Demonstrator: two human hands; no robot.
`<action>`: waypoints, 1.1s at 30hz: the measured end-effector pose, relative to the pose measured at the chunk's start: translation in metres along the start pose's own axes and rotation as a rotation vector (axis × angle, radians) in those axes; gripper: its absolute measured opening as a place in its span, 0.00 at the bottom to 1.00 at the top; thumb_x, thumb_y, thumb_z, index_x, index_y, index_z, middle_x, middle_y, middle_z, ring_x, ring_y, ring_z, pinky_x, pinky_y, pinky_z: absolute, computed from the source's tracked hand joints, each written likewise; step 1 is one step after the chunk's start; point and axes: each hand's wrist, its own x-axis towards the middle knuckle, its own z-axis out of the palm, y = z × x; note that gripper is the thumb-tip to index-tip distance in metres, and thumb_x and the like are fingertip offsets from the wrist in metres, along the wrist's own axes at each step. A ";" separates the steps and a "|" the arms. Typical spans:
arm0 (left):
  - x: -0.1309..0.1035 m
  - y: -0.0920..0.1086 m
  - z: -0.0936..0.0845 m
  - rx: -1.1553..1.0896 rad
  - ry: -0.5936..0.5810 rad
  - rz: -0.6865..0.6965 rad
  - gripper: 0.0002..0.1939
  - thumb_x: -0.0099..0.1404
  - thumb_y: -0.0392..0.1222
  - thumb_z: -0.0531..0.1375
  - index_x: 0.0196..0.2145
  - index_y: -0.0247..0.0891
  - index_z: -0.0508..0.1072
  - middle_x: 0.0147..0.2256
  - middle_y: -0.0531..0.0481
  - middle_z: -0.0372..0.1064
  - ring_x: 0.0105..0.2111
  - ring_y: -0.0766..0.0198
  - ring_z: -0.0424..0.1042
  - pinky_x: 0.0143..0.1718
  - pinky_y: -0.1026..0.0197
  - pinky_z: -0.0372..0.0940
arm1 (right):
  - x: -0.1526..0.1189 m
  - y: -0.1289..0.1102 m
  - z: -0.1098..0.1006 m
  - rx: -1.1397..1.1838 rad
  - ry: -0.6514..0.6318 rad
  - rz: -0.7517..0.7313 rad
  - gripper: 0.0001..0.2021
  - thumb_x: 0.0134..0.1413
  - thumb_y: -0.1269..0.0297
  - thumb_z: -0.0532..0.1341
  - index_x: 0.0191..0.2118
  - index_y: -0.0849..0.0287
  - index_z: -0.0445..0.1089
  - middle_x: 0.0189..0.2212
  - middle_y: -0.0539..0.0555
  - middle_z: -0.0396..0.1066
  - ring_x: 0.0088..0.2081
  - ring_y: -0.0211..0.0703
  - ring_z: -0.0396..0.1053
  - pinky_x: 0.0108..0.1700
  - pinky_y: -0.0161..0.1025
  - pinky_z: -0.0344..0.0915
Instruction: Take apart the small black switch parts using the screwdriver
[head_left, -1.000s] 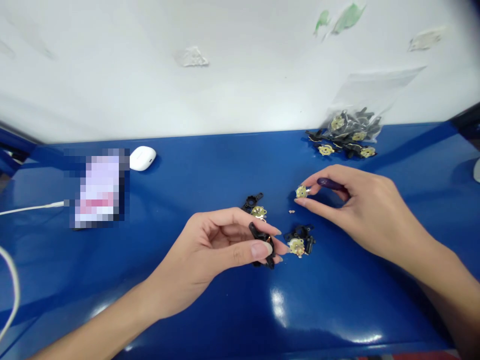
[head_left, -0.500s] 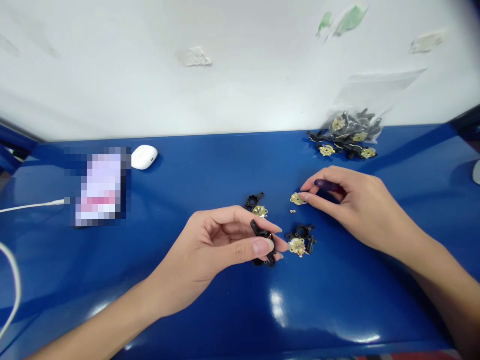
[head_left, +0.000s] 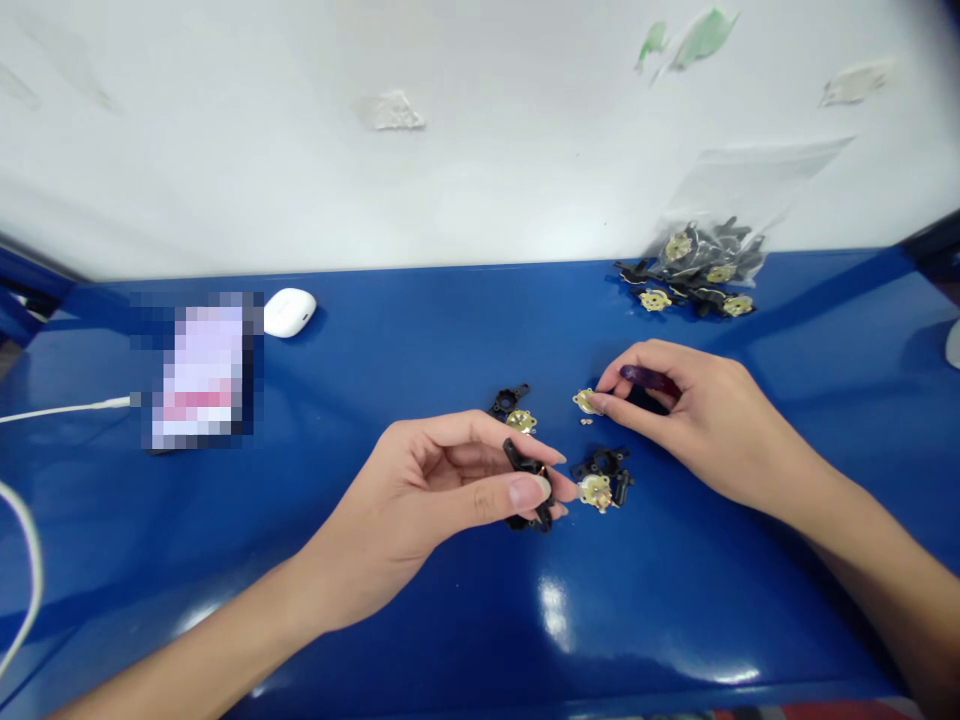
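Note:
Between the thumb and fingers of my left hand is a small black plastic part with a protruding arm. My right hand pinches the edge of a gold-coloured round plate with small lobes, low over the table or on it. A dark purple handle lies across that hand's curled fingers; its far end is hidden. Just below the plate are tiny metal pieces. Between my hands sit a black ring-shaped bracket, another gold plate and a small black cylinder.
Behind my left fingers lie another black bracket and gold plate. A clear plastic bag of similar parts rests at the back right, with loose parts before it. A pixelated phone-like object and white case occupy the left.
My right hand has shifted slightly left, and the gold plate has moved with it. My left hand keeps its grip on the black part almost unmoved.

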 end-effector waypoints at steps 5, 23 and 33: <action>0.000 0.000 0.000 0.013 0.010 -0.010 0.06 0.74 0.39 0.76 0.48 0.38 0.89 0.43 0.43 0.90 0.44 0.60 0.87 0.51 0.62 0.80 | -0.002 0.000 0.002 -0.010 0.000 -0.023 0.16 0.73 0.44 0.70 0.42 0.51 0.79 0.37 0.52 0.80 0.34 0.48 0.70 0.37 0.47 0.64; 0.002 0.000 -0.001 0.013 0.002 0.001 0.06 0.75 0.40 0.76 0.48 0.38 0.89 0.43 0.44 0.90 0.44 0.62 0.87 0.50 0.64 0.80 | -0.004 -0.001 0.001 -0.018 -0.017 -0.012 0.16 0.74 0.44 0.69 0.42 0.50 0.78 0.37 0.51 0.78 0.33 0.47 0.69 0.37 0.47 0.64; -0.001 0.002 -0.002 0.096 0.065 -0.016 0.09 0.74 0.43 0.77 0.50 0.45 0.92 0.52 0.46 0.89 0.48 0.65 0.85 0.53 0.69 0.77 | -0.006 -0.013 -0.005 0.062 0.124 0.000 0.09 0.74 0.53 0.70 0.41 0.49 0.79 0.32 0.48 0.77 0.30 0.43 0.68 0.34 0.46 0.61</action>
